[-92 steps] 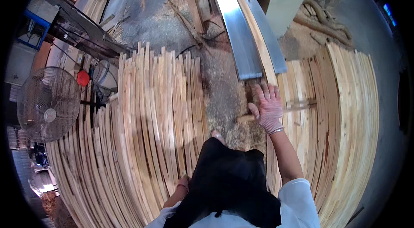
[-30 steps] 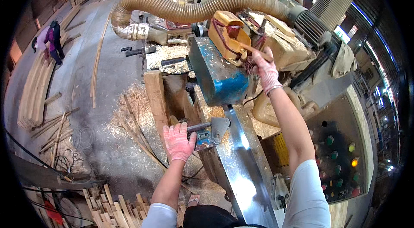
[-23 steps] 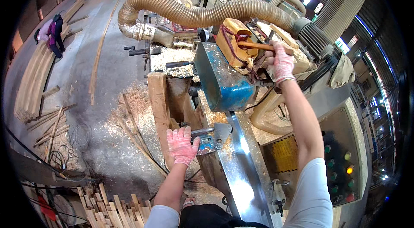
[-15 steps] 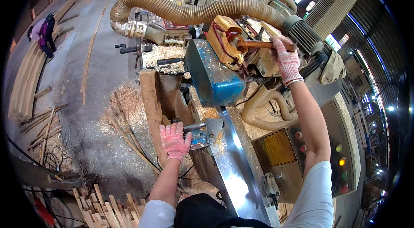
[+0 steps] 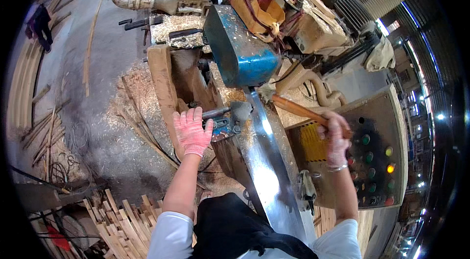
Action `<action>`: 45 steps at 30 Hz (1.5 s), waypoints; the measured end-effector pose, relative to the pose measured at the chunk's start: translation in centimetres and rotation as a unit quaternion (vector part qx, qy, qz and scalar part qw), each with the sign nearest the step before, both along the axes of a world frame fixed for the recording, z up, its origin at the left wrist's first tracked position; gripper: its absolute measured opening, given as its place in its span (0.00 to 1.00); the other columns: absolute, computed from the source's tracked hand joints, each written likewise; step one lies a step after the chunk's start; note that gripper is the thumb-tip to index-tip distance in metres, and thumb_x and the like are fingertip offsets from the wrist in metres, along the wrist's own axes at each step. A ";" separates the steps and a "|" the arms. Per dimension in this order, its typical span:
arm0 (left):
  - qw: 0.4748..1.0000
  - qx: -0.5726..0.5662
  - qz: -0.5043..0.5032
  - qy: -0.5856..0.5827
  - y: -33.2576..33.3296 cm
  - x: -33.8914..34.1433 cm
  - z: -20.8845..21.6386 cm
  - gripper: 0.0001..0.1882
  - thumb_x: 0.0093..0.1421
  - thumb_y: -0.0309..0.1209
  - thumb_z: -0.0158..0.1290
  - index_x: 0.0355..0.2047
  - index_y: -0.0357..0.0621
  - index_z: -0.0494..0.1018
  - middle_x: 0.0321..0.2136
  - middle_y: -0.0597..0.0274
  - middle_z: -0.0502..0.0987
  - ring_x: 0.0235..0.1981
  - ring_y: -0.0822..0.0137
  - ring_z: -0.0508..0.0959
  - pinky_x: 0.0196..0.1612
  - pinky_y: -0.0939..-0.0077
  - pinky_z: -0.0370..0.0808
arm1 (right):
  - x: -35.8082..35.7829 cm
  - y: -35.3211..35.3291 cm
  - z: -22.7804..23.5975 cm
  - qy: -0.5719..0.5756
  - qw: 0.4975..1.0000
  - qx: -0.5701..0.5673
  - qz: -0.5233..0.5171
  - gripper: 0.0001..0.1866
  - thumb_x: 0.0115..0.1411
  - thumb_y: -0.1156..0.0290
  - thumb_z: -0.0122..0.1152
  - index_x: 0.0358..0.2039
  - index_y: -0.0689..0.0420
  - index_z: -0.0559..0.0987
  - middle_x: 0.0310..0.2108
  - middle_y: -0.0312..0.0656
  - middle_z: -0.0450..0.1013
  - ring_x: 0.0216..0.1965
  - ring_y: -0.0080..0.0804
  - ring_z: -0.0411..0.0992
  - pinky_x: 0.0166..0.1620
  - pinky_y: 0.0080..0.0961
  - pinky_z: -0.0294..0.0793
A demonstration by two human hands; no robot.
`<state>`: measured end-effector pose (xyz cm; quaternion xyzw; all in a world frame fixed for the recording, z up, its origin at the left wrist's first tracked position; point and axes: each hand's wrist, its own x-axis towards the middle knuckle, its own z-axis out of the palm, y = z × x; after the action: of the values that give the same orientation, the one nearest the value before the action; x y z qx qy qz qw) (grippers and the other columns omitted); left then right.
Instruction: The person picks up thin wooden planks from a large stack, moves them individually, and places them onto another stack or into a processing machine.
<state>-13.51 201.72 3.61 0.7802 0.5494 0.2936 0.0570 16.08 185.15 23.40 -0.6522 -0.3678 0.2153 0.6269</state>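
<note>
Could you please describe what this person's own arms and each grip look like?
The left grip wears a pinkish-red, knitted-looking glove, paler at the cuff. The right grip wears a paler, pink-and-white glove. A thin, light-coloured band circles the right wrist. Both forearms are bare below short white sleeves. No cables show on either arm.

Yellow label (image 5: 313, 142), one: on the control panel (image 5: 378, 126), right of frame centre; print too small to read. Legible text or numbers: none.

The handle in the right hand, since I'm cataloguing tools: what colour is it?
The handle is orange-brown, showing best in the head view.
</note>
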 end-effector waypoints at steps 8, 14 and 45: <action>1.000 0.017 0.012 0.016 0.1 0.2 0.1 0.28 0.52 0.49 0.52 0.49 0.48 0.70 0.46 0.58 0.72 0.51 0.55 0.67 0.63 0.51 0.49 | -1.2 -7.7 -2.1 0.092 0.976 -0.196 -0.005 0.11 0.60 0.67 0.55 0.40 0.58 0.78 0.30 0.34 0.73 0.23 0.20 0.68 0.23 0.18 0.65; 1.000 0.007 -0.003 -0.013 -0.3 0.7 1.0 0.27 0.51 0.48 0.52 0.48 0.46 0.70 0.47 0.56 0.72 0.52 0.55 0.66 0.63 0.50 0.49 | -1.2 -10.0 5.5 0.039 0.990 -0.118 -0.067 0.13 0.58 0.62 0.57 0.37 0.58 0.78 0.26 0.37 0.73 0.17 0.21 0.68 0.20 0.16 0.66; 0.994 0.091 -0.008 0.058 -1.9 3.1 -0.2 0.27 0.57 0.49 0.45 0.48 0.40 0.69 0.46 0.51 0.72 0.49 0.50 0.68 0.57 0.49 0.57 | -10.7 -19.8 -12.2 0.177 0.851 -0.375 0.322 0.27 0.60 0.45 0.52 0.41 0.58 0.76 0.32 0.37 0.75 0.29 0.25 0.71 0.35 0.26 0.72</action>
<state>-10.39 199.84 3.45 0.8023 0.5164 0.2964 -0.0435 5.40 165.31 11.17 -0.6337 -0.3315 0.6383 0.2846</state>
